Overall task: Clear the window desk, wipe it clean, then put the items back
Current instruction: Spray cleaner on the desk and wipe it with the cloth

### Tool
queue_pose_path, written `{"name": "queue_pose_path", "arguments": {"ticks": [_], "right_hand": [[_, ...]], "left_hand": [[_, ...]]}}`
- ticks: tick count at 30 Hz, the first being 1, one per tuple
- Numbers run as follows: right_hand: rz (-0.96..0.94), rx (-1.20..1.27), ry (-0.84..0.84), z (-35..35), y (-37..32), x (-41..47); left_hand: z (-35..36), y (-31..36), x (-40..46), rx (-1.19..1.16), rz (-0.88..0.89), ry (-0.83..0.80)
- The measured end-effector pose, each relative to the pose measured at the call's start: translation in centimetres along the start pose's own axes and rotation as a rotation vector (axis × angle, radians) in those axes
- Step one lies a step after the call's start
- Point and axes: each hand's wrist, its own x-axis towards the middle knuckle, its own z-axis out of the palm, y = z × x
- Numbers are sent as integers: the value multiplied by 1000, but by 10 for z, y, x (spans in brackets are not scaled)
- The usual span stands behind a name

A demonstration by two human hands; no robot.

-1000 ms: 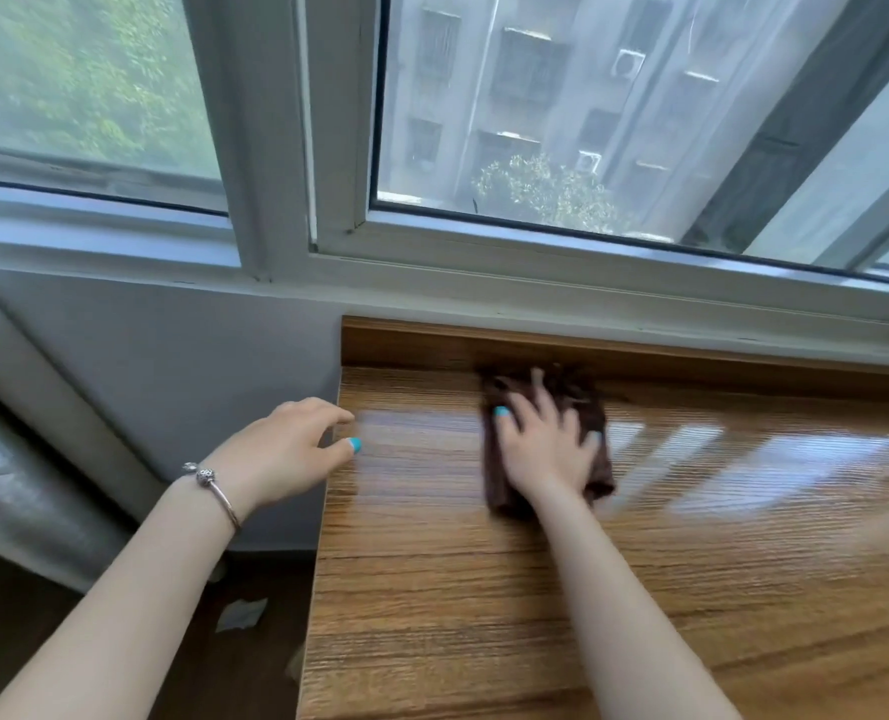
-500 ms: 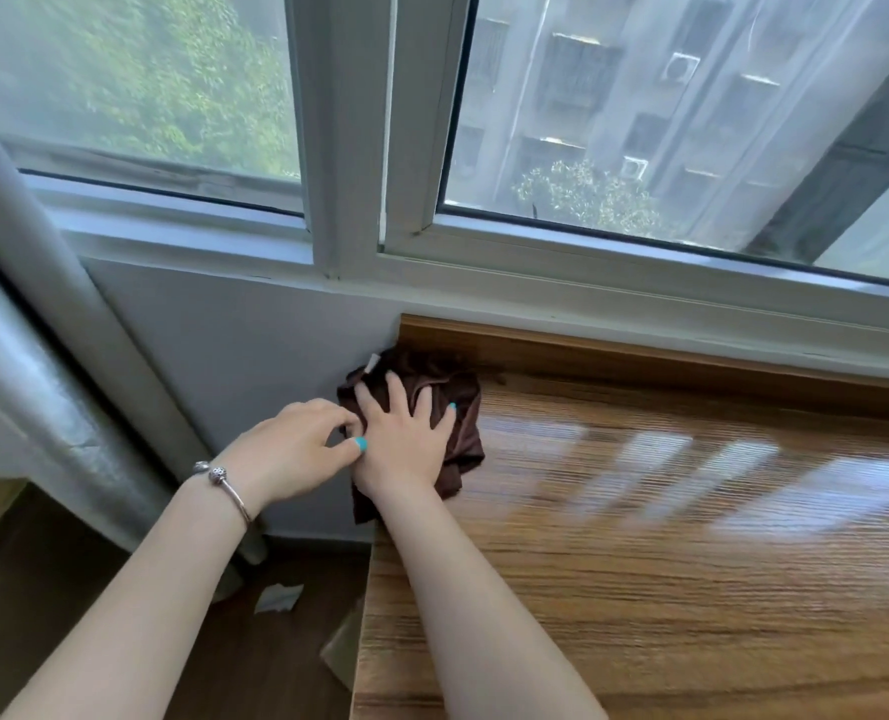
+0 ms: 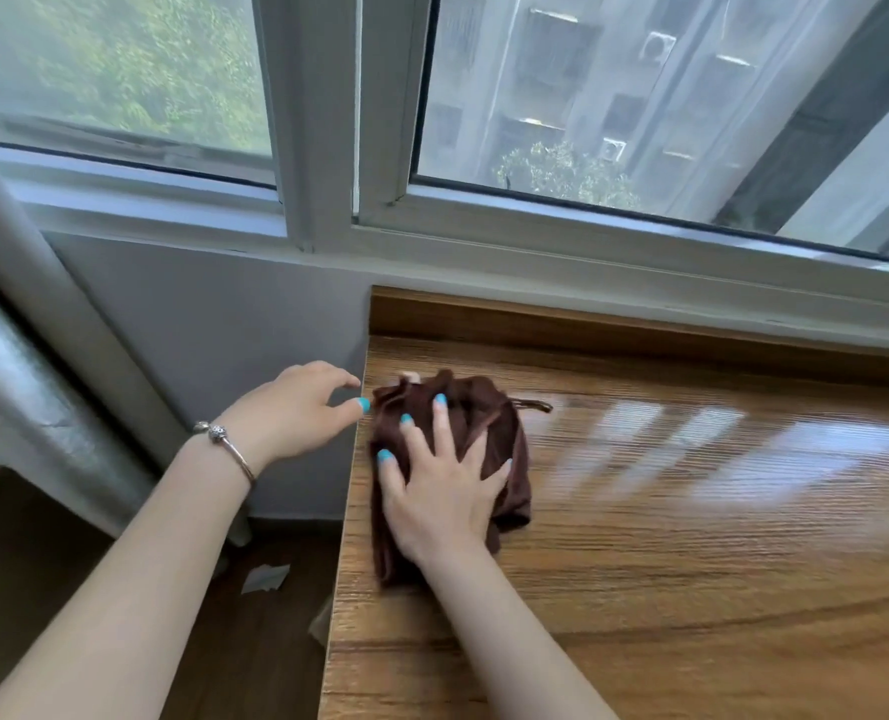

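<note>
A crumpled dark brown cloth (image 3: pixel 505 428) lies on the wooden desk (image 3: pixel 692 563) near its far left corner. My right hand (image 3: pixel 442 491) presses flat on the cloth with fingers spread. My left hand (image 3: pixel 297 407) hovers just off the desk's left edge, fingers loosely curled, thumb tip close to the cloth, holding nothing. A silver bracelet sits on the left wrist.
The window frame (image 3: pixel 588 262) runs along the desk's back. A grey wall (image 3: pixel 214 314) drops below the sill left of the desk. A grey curtain (image 3: pixel 21 387) hangs at far left. A scrap of paper (image 3: pixel 266 576) lies on the dark floor.
The right hand swept the cloth left to the desk's corner edge, then back onto the top a little to the right. The left hand stayed beside the left edge.
</note>
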Motion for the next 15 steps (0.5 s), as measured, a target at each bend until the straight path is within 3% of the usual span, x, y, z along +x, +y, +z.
{"name": "queue_pose_path", "arguments": {"ticks": [2, 5, 7, 11, 13, 15], "right_hand": [[-140, -2, -32, 8, -12, -21], [-185, -35, -2, -4, 22, -25], [-86, -58, 25, -17, 67, -19], [321, -19, 29, -62, 169, 2], [381, -78, 70, -66, 180, 8], [328, -77, 87, -56, 161, 11]], "left_hand": [[-1, 8, 2, -20, -24, 29], [-2, 21, 4, -61, -90, 83], [0, 33, 7, -68, -88, 92], [16, 62, 11, -121, 3, 35], [27, 75, 11, -139, 66, 5], [38, 90, 15, -128, 135, 6]]}}
